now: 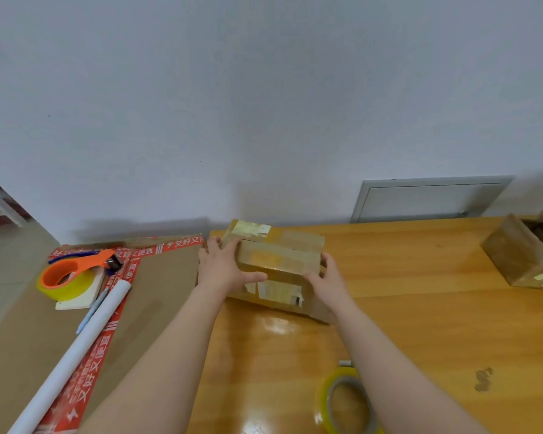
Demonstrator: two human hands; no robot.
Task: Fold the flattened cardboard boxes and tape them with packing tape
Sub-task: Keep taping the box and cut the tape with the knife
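I hold the small cardboard box at the far edge of the wooden worktop. My left hand curls round its left end and my right hand round its right. Its flaps are closed under glossy tape, so the inside is hidden. A packing tape roll lies by my right forearm. Far right sits a second box, top open, contents unclear.
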